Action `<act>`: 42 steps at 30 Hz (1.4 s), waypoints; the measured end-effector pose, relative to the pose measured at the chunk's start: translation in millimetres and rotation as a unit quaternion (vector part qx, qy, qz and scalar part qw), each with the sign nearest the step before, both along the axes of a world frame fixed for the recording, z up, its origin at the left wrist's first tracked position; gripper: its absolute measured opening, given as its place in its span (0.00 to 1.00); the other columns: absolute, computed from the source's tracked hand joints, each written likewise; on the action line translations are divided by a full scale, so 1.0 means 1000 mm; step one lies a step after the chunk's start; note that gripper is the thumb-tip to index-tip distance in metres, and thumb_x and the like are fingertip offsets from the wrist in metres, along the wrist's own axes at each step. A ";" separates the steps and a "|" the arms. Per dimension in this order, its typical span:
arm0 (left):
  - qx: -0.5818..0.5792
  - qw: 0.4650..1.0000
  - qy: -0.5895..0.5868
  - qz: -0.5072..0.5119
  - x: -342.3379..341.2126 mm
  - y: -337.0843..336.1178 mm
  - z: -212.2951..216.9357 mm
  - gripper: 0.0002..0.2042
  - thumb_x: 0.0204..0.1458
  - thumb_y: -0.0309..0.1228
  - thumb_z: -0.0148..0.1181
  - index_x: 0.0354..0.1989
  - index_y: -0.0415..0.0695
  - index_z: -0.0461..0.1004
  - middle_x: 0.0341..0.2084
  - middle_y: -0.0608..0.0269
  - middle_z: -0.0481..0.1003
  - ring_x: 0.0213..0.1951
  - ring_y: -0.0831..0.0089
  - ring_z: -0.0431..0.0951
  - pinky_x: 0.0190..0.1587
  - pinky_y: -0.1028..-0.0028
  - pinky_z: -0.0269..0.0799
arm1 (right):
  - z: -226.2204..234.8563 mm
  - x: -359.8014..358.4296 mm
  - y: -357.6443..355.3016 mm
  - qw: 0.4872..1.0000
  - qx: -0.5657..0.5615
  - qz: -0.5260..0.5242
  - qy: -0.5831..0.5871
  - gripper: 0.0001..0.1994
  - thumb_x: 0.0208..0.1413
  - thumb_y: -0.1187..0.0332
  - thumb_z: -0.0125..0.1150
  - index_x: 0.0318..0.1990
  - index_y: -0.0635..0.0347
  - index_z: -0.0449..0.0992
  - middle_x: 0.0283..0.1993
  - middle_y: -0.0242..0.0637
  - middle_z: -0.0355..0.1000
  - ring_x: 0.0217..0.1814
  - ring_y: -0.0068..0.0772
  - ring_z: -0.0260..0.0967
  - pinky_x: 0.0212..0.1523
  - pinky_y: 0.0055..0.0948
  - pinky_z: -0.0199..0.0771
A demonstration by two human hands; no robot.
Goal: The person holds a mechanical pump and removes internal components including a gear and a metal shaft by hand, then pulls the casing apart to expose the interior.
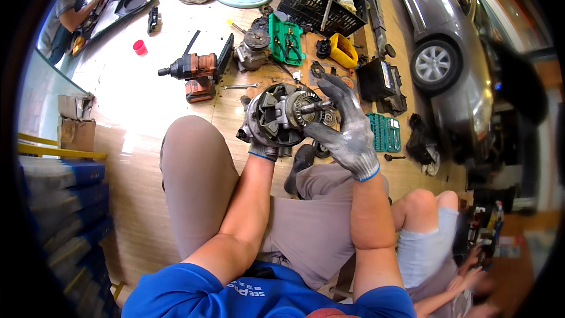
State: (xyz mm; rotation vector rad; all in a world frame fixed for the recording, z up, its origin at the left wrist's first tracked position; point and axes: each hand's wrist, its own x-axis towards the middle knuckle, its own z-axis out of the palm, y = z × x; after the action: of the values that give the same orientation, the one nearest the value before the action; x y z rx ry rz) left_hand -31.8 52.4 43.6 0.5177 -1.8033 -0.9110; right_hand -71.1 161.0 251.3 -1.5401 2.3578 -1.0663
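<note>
Over my lap is a round metal machine part (pixel 272 112), with a dark rim, wedge-shaped vanes, a toothed ring and a splined shaft pointing right. My left hand (pixel 263 149), in a grey work glove with a blue cuff, holds it from below; the part hides most of its fingers. My right hand (pixel 352 131), in a smudged grey glove, is at the shaft end. Its thumb and fingers are apart on either side of the shaft; whether they touch the ring, I cannot tell. Just beyond lies a combination wrench (pixel 240 86).
An orange-and-black impact wrench (pixel 200 66) lies ahead, beside another metal assembly (pixel 254 46) and an open green tool case (pixel 285 40). Farther right are a yellow container (pixel 343 50), a black battery (pixel 376 79), a green socket set (pixel 385 132) and a grey car (pixel 435 29). People sit at right and far left.
</note>
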 end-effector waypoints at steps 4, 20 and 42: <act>0.037 0.999 -0.026 -0.027 0.004 0.001 0.012 0.27 0.38 0.45 0.68 0.51 0.51 0.79 0.47 0.60 0.80 0.50 0.58 0.79 0.55 0.59 0.74 | 0.000 -0.002 0.005 1.000 0.025 0.006 0.002 0.36 0.41 0.67 0.81 0.62 0.56 0.74 0.67 0.44 0.69 0.70 0.45 0.67 0.68 0.40 0.68; -0.031 0.996 -0.087 -0.002 0.018 -0.006 0.031 0.31 0.38 0.53 0.70 0.52 0.51 0.79 0.47 0.60 0.80 0.51 0.58 0.78 0.56 0.58 0.74 | -0.016 -0.002 -0.004 0.998 -0.024 0.018 0.049 0.36 0.42 0.64 0.82 0.60 0.59 0.73 0.63 0.50 0.69 0.62 0.47 0.73 0.62 0.40 0.76; 0.039 0.988 -0.146 -0.018 0.015 0.001 0.025 0.31 0.53 0.63 0.54 0.58 0.56 0.77 0.56 0.63 0.78 0.57 0.61 0.76 0.65 0.54 0.68 | -0.008 -0.015 0.010 1.000 0.013 0.011 -0.006 0.24 0.52 0.68 0.74 0.57 0.61 0.77 0.60 0.46 0.73 0.62 0.42 0.73 0.60 0.36 0.76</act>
State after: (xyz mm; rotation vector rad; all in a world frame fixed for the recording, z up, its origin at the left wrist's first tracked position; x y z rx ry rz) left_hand -16.9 53.6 68.7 0.6999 -2.0514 -0.9731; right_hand -86.1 171.1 243.0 -1.5430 2.3307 -1.0324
